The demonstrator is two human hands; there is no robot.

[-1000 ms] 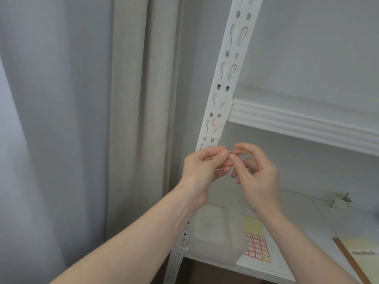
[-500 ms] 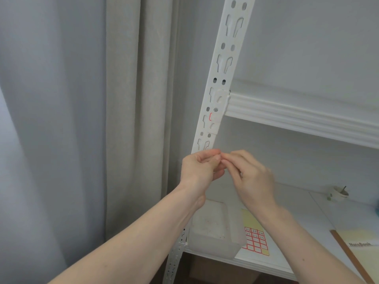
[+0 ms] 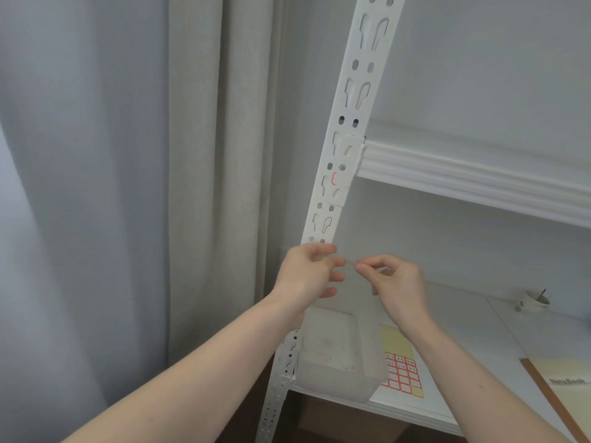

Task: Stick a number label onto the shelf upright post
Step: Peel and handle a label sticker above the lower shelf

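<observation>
The white perforated metal upright post (image 3: 347, 123) of the shelf runs from the top of the scene down to the bottom, leaning so its top sits further right than its foot. Its face carries repeating pairs of small oval holes and keyhole-shaped slots. About midway up, where a shelf beam meets it from the right, a small white label with a red outline (image 3: 338, 182) already sits flat on the post's face; its number cannot be read. Lower, just right of the post, a thin, pale, nearly see-through label (image 3: 350, 263) is stretched between pinching fingertips, edge-on and blurred, its print unreadable, not touching the post.
</observation>
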